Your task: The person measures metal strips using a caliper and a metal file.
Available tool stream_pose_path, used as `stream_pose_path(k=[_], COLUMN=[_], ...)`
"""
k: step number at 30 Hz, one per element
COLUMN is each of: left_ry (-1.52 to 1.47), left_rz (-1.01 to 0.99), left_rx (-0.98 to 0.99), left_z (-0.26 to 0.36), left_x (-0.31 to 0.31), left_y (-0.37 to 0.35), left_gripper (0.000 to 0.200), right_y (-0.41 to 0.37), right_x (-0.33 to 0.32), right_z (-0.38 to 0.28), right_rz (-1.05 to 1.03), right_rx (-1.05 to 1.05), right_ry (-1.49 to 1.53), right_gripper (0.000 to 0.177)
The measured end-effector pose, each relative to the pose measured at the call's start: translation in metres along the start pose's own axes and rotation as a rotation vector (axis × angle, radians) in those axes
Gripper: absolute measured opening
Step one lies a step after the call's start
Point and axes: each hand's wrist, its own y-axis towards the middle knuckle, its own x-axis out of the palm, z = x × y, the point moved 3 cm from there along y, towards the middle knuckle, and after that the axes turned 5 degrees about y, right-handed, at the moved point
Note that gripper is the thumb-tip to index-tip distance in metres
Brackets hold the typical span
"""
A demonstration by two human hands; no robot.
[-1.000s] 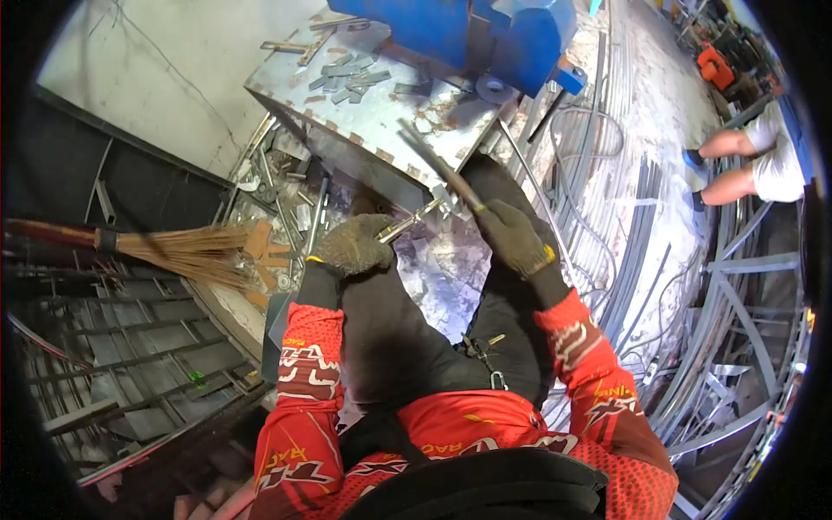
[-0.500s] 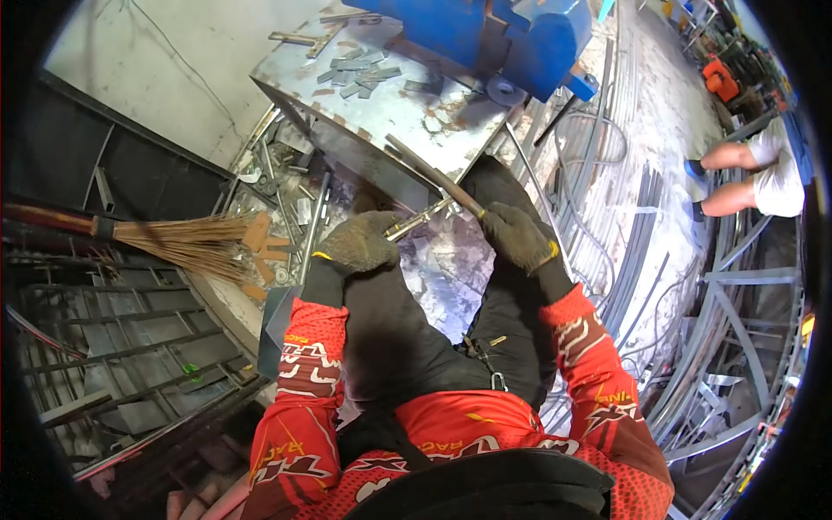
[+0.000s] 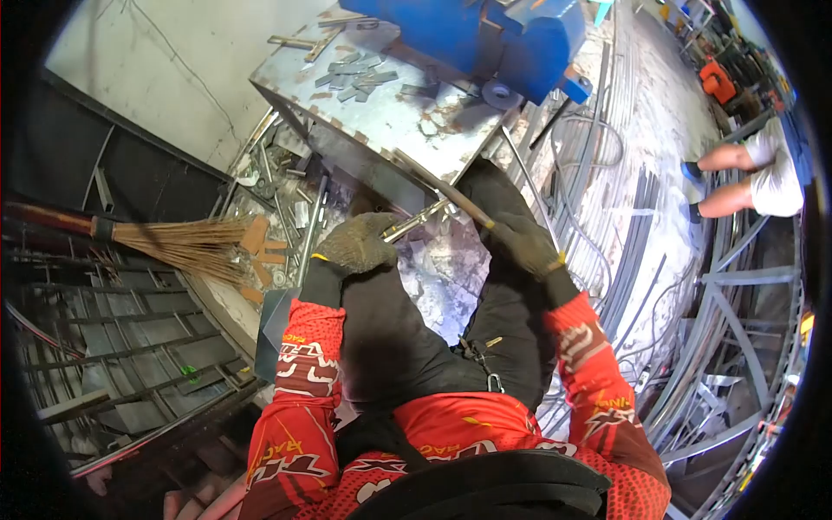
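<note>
Inside the gloved left hand (image 3: 354,245), fingers closed around it, sits one end of a slim metal fitting (image 3: 416,221); the rest juts past the fingertips. Gloved right hand (image 3: 526,244) clamped on a brown-handled file-like tool (image 3: 442,187), which crosses by the fitting's far end, contact unclear. Beyond: metal table (image 3: 373,121), small cut plates (image 3: 357,78), blue machine (image 3: 433,30).

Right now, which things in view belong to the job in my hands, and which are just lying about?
In the job:
slim, shiny metal piece, in your gloved left hand
long, narrow grey-brown bar, in your gloved right hand

Probably lying about:
brown straw broom
long grey metal bars at right
</note>
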Motion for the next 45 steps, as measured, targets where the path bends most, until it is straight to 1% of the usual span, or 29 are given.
stream_pose_path(k=[1,3,4,6,7,9,10,11,12,13,14,15,16,17,18,19,21,22,23,25,29,32,35,37,39,41,42,44,45], left_ry=[0.014,-0.056,-0.090,-0.068,-0.052,-0.019,-0.118,-0.215,-0.116,-0.109,-0.149,-0.191,-0.082,-0.080,-0.036,0.005,0.027,0.054,0.047,0.081,0.063,0.025,0.025,0.020,0.009,-0.097,-0.090,-0.036,-0.035], left_rz=[0.003,0.032,-0.038,0.010,0.041,0.100,0.115,0.122,0.146,0.152,0.144,0.138,0.204,0.210,0.241,0.274,0.317,0.351,0.362,0.394,0.415,0.477,0.497,0.531,0.560,0.521,0.513,0.593,0.580], left_rx=[0.007,0.030,-0.063,-0.039,-0.007,0.043,0.040,0.041,0.023,0.038,-0.016,-0.070,-0.029,-0.017,-0.026,-0.035,-0.022,-0.024,-0.021,-0.043,-0.055,-0.068,-0.084,-0.086,-0.096,-0.073,-0.075,-0.071,-0.073], left_z=[-0.001,-0.012,0.000,-0.002,-0.008,-0.023,-0.029,-0.034,-0.036,-0.031,-0.029,-0.028,-0.020,-0.018,-0.019,-0.019,-0.020,-0.020,-0.021,-0.022,-0.025,-0.020,-0.018,-0.019,-0.020,-0.021,-0.019,-0.014,-0.011], left_x=[0.005,0.010,0.003,0.004,0.007,0.014,0.018,0.023,0.020,0.018,0.016,0.013,0.010,0.010,0.010,0.011,0.013,0.013,0.014,0.015,0.018,0.017,0.017,0.018,0.017,0.016,0.016,0.015,0.012], left_y=[0.001,0.001,-0.005,-0.006,-0.005,-0.002,0.000,0.001,0.001,-0.002,-0.005,-0.009,-0.017,-0.022,-0.026,-0.028,-0.033,-0.037,-0.040,-0.047,-0.057,-0.066,-0.062,-0.056,-0.051,-0.046,-0.043,-0.037,-0.034], left_gripper=[0.054,0.053,0.052,0.051,0.049,0.047,0.046,0.045,0.045,0.045,0.045,0.045,0.046,0.046,0.048,0.050,0.052,0.054,0.054,0.058,0.058,0.059,0.061,0.063,0.066,0.071,0.071,0.069,0.069], right_y=[0.013,0.036,0.035,0.021,0.015,0.007,-0.003,-0.012,-0.018,-0.021,0.004,0.000,-0.011,-0.021,-0.025,-0.028,-0.029,-0.032,-0.037,-0.053,-0.057,-0.059,-0.044,-0.040,-0.045,-0.050,-0.051,-0.047,-0.049], right_x=[0.010,0.030,0.034,0.037,0.039,0.037,0.032,0.031,0.031,0.029,0.025,0.025,0.030,0.032,0.031,0.029,0.030,0.032,0.029,0.026,0.022,0.019,0.012,0.009,0.006,0.007,0.003,-0.002,-0.005], right_z=[0.001,-0.007,-0.011,-0.006,0.010,0.056,0.049,0.038,0.028,0.021,0.067,0.048,0.019,0.003,-0.008,-0.012,-0.020,-0.026,-0.032,-0.049,-0.036,-0.026,-0.005,-0.007,-0.004,0.002,0.007,0.018,0.019], right_rz=[0.010,0.084,0.077,0.026,0.017,0.273,0.268,0.274,0.307,0.336,0.350,0.352,0.378,0.407,0.379,0.388,0.364,0.329,0.326,0.319,0.306,0.344,0.384,0.371,0.382,0.393,0.405,0.424,0.435], right_rx=[-0.010,-0.161,-0.177,0.110,0.099,-0.066,0.053,0.052,0.115,0.170,-0.066,-0.086,-0.025,0.041,-0.157,-0.165,-0.039,-0.040,-0.048,-0.112,-0.137,-0.115,-0.165,-0.099,-0.117,-0.121,-0.120,-0.108,-0.077], right_ry=[0.006,-0.172,-0.163,0.192,0.188,0.268,0.368,0.372,0.554,0.735,0.581,0.575,0.535,0.496,0.273,0.265,0.331,0.418,0.407,0.245,0.219,0.208,0.113,-0.008,0.006,0.025,0.006,-0.006,0.001], right_gripper=[0.029,0.038,0.038,0.038,0.038,0.034,0.032,0.032,0.028,0.025,0.025,0.025,0.029,0.034,0.033,0.033,0.031,0.028,0.028,0.026,0.026,0.027,0.030,0.032,0.032,0.033,0.032,0.032,0.032])
